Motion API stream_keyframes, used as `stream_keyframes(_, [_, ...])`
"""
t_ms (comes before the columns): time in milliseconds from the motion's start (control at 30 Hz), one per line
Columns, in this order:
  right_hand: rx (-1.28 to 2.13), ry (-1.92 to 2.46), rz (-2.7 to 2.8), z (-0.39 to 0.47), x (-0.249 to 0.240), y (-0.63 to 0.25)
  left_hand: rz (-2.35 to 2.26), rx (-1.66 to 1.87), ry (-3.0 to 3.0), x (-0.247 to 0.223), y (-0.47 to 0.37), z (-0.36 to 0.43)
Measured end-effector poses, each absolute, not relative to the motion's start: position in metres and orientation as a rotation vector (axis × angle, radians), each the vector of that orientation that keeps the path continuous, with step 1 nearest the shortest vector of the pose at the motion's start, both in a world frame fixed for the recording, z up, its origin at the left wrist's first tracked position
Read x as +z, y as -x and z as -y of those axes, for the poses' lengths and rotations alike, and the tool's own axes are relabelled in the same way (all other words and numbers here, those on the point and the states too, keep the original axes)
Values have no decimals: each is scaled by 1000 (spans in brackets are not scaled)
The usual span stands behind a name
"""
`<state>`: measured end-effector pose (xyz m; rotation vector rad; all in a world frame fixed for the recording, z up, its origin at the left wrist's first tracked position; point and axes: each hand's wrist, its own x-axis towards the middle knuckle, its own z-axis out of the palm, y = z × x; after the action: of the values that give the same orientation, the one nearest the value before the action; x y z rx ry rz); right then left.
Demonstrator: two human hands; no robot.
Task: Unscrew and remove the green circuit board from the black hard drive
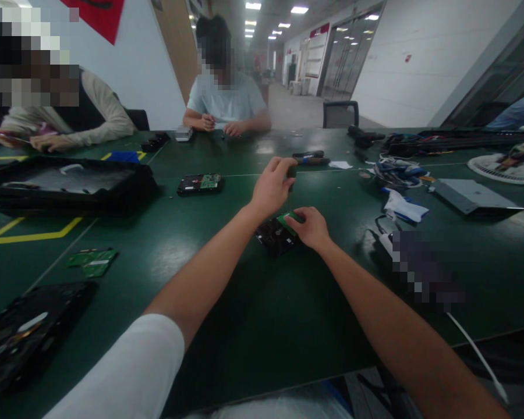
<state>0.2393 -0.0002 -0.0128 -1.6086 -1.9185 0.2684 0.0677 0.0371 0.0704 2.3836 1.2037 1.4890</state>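
Note:
In the head view, a black hard drive (271, 240) with a green circuit board (284, 220) lies on the dark green table in front of me. My left hand (271, 187) is closed around the dark handle of a screwdriver (291, 172). The tool stands upright, its thin shaft running down toward the board; whether the tip touches is hard to see. My right hand (311, 227) grips the drive's right side, thumb over the circuit board, fingers partly hidden.
A second hard drive (201, 183) sits further off. At left are a loose circuit board (95, 262), a black drive casing (30, 331) and stacked black trays (70, 180). Cables (397, 170), a glove (405, 205) and a metal panel (475, 195) lie right. Two people sit beyond.

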Motion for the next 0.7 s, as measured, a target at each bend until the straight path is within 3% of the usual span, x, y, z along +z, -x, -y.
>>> stream_keyframes(400, [265,1598,1913,0,-14,-240,-1260,1513,-2174,62,-71,-44])
stream_keyframes(700, [257,1617,1938,0,-12,-240,-1207,1486,-2345,70,-70,-38])
